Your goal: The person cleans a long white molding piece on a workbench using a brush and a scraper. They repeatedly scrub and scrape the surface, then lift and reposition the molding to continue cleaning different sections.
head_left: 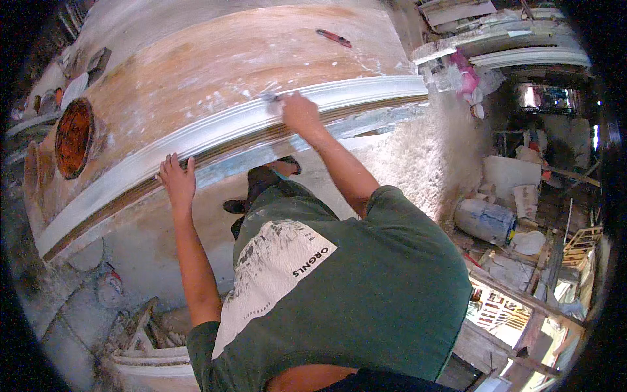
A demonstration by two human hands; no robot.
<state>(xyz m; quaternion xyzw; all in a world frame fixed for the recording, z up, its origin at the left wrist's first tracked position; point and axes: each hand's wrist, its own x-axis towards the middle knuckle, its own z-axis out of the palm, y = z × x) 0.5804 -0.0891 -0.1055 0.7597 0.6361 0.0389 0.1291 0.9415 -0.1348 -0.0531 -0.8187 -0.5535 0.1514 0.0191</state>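
Observation:
A long white ridged moulding [225,122] lies across the table in front of me, running from lower left to upper right. My left hand [176,178] rests on its near edge, left of the middle, fingers stretched out over the white face and holding nothing. Farther right, my right hand [300,112] is closed over the same moulding. From its fingers a small greyish thing [271,98] sticks out at the far edge, too blurred to name. A thin red tool [334,38] lies farther back on the plaster-stained wooden tabletop [215,55].
A round container [74,138] with an orange-brown inside stands at the table's left end. On the right are a blue-and-white barrel [484,221], pink and clear plastic bags [467,78] and more white mouldings [529,57]. Broken pieces [147,330] lie at lower left.

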